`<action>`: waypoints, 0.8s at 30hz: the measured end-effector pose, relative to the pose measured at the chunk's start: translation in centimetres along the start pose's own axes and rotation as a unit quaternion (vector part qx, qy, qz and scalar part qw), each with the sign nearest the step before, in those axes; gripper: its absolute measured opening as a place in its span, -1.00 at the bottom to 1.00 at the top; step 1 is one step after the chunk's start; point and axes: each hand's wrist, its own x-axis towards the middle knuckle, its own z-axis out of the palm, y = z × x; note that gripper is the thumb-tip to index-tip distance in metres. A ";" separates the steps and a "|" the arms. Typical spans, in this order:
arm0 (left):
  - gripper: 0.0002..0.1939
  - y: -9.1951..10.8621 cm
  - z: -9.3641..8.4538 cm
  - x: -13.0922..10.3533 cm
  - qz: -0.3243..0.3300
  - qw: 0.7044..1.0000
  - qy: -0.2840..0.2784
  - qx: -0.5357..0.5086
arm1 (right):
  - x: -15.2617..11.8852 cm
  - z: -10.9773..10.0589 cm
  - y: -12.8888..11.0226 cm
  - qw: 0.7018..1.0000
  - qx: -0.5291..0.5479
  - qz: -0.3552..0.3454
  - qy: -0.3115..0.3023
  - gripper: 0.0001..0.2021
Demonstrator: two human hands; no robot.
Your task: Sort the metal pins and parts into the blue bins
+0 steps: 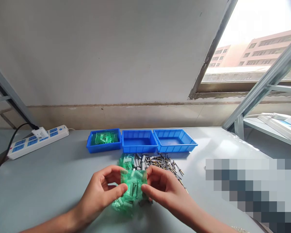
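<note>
A clear green bag [133, 186] with pale blocks and dark screws showing inside is held up between both hands. My left hand [108, 187] pinches its left edge between thumb and fingers. On the right edge, my right hand [160, 186] grips it the same way. More green bags [122, 205] lie on the table below, partly hidden by the held one, and another [127, 160] lies behind it. Beside that one are loose grey blocks [143, 161] and a spread pile of thin metal screws or pins [168, 166].
Three blue trays stand in a row: the left tray [104, 148] holds green bags, while the middle tray [140, 149] and right tray [177, 148] show bare floors. A power strip [38, 142] with a black cable lies at the left on the grey table [63, 171].
</note>
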 end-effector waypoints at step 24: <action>-0.87 0.1 -0.7 -0.4 0.359 0.894 0.008 0.269 | -0.3 -0.3 -0.7 0.869 -0.283 -0.388 0.117 -0.82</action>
